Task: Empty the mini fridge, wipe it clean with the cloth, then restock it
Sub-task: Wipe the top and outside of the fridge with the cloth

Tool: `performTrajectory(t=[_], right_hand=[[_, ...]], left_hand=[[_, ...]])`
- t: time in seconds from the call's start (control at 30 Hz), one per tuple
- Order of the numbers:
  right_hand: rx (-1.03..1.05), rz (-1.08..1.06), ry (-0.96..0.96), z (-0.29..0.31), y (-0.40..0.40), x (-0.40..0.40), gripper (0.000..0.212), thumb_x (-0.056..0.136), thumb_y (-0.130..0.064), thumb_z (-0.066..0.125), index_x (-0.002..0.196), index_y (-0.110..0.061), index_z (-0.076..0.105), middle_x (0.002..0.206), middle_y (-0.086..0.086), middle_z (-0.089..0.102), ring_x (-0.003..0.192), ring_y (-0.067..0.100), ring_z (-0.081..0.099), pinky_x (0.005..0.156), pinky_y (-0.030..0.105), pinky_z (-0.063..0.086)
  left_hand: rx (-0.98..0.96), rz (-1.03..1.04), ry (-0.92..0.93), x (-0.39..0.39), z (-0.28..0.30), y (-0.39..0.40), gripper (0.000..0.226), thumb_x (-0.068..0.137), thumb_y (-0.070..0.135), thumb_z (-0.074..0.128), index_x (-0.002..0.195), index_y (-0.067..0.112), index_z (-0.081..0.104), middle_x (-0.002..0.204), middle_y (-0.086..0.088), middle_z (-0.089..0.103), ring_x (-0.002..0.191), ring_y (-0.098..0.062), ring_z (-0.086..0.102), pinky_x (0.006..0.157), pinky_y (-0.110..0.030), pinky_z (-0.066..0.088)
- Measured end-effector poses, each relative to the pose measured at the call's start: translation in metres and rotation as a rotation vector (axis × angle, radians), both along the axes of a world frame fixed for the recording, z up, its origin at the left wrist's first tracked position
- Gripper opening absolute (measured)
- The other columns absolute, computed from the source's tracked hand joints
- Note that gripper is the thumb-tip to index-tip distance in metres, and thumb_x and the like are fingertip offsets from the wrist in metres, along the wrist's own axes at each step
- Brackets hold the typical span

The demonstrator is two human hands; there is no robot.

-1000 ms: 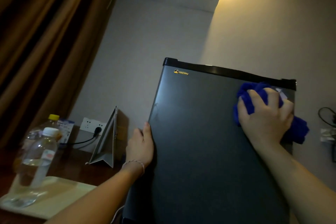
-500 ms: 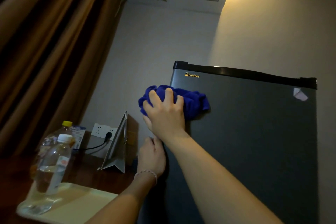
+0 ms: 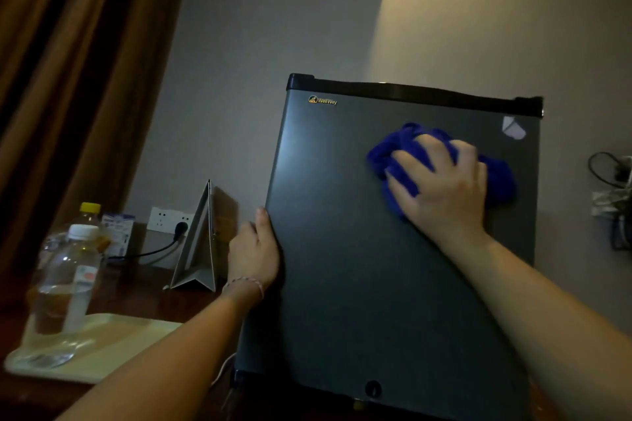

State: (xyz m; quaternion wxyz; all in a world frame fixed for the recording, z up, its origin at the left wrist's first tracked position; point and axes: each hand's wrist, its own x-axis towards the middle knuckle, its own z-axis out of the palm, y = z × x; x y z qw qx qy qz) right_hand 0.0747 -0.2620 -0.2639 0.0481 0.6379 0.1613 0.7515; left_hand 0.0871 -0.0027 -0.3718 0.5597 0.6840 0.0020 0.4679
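Fingers (image 3: 407, 161) of my right hand (image 3: 444, 188) are spreading wide and curling over the bunched blue cloth (image 3: 499, 178), pressing it flat against the closed door of the mini fridge (image 3: 359, 267); the cloth is sitting in the door's upper right area, at about two o'clock from the door's centre, just below the black top trim. My left hand (image 3: 254, 253) is resting on the door's left edge at about nine o'clock, fingers lying straight along it, gripping nothing that I can confirm. At eight o'clock from the fridge, two bottles are standing together, one white-capped (image 3: 66, 287), one yellow-capped (image 3: 89, 212); the white-capped one is resting on a pale tray (image 3: 113, 342). A folded card stand (image 3: 201, 246) is standing between bottles and fridge.
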Motion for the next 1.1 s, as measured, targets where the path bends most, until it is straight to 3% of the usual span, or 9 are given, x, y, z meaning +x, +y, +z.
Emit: performTrajectory(t=[0.17, 0.3, 0.4, 0.5, 0.67, 0.83, 0.93, 1.1], right_hand=[[0.135, -0.035, 0.009, -0.023, -0.087, 0.000, 0.044, 0.103, -0.049, 0.041, 0.128, -0.017, 0.058, 0.139, 0.014, 0.052, 0.116, 0.047, 0.050, 0.095, 0.050, 0.037], [0.425, 0.040, 0.019, -0.045, -0.082, -0.002, 0.039, 0.101, -0.045, 0.049, 0.129, -0.019, 0.056, 0.140, 0.012, 0.047, 0.116, 0.049, 0.043, 0.093, 0.052, 0.037], [0.497, 0.068, 0.031, -0.045, -0.058, -0.006, 0.038, 0.100, -0.044, 0.050, 0.128, -0.019, 0.057, 0.139, 0.011, 0.046, 0.116, 0.049, 0.042, 0.092, 0.055, 0.038], [0.398, 0.082, 0.025, -0.046, -0.019, -0.007, 0.038, 0.097, -0.044, 0.050, 0.125, -0.020, 0.060, 0.137, 0.010, 0.049, 0.117, 0.046, 0.042, 0.092, 0.053, 0.038], [0.209, 0.053, -0.016, -0.035, 0.085, -0.004, 0.032, 0.089, -0.048, 0.057, 0.114, -0.029, 0.066, 0.132, 0.002, 0.059, 0.109, 0.041, 0.053, 0.079, 0.048, 0.041], [0.011, 0.038, 0.072, -0.037, 0.183, -0.003, 0.038, 0.087, -0.050, 0.057, 0.116, -0.026, 0.062, 0.135, 0.002, 0.055, 0.116, 0.039, 0.050, 0.086, 0.049, 0.041], [-0.032, 0.045, 0.093, -0.038, 0.195, 0.000, 0.038, 0.089, -0.047, 0.058, 0.119, -0.023, 0.061, 0.135, 0.005, 0.053, 0.118, 0.039, 0.049, 0.086, 0.051, 0.044], [-0.199, -0.003, 0.049, -0.040, 0.168, 0.002, 0.041, 0.088, -0.050, 0.057, 0.122, -0.028, 0.062, 0.137, 0.003, 0.054, 0.119, 0.040, 0.047, 0.084, 0.048, 0.041]], left_hand=[[-0.018, -0.012, 0.017, -0.008, 0.001, -0.005, 0.063, 0.099, 0.063, 0.019, 0.094, 0.012, 0.055, 0.088, -0.004, 0.059, 0.080, -0.016, 0.057, 0.061, -0.028, 0.034], [-0.007, -0.065, 0.010, -0.007, -0.007, -0.005, 0.066, 0.092, 0.070, 0.014, 0.092, 0.017, 0.054, 0.089, -0.006, 0.061, 0.082, -0.016, 0.059, 0.065, -0.030, 0.040], [-0.016, -0.097, -0.002, -0.006, -0.013, -0.002, 0.067, 0.089, 0.072, 0.013, 0.092, 0.019, 0.054, 0.089, -0.007, 0.062, 0.084, -0.020, 0.061, 0.074, -0.035, 0.047], [-0.017, -0.088, -0.019, -0.007, -0.016, -0.001, 0.059, 0.094, 0.066, 0.016, 0.090, 0.020, 0.052, 0.087, -0.005, 0.060, 0.082, -0.016, 0.059, 0.068, -0.030, 0.043], [-0.021, -0.077, -0.043, -0.005, -0.021, -0.001, 0.054, 0.098, 0.060, 0.017, 0.089, 0.019, 0.052, 0.087, -0.005, 0.059, 0.081, -0.012, 0.058, 0.074, -0.033, 0.041], [-0.022, -0.009, -0.053, -0.002, -0.031, -0.002, 0.054, 0.101, 0.054, 0.016, 0.089, 0.018, 0.055, 0.087, -0.006, 0.060, 0.085, -0.020, 0.059, 0.083, -0.040, 0.045], [-0.004, -0.015, -0.055, -0.004, -0.031, -0.001, 0.054, 0.102, 0.053, 0.015, 0.091, 0.020, 0.055, 0.086, -0.005, 0.060, 0.084, -0.017, 0.059, 0.083, -0.040, 0.046], [-0.011, 0.042, -0.047, 0.005, -0.031, 0.002, 0.056, 0.103, 0.054, 0.016, 0.088, 0.017, 0.056, 0.091, -0.014, 0.062, 0.087, -0.028, 0.061, 0.088, -0.047, 0.049]])
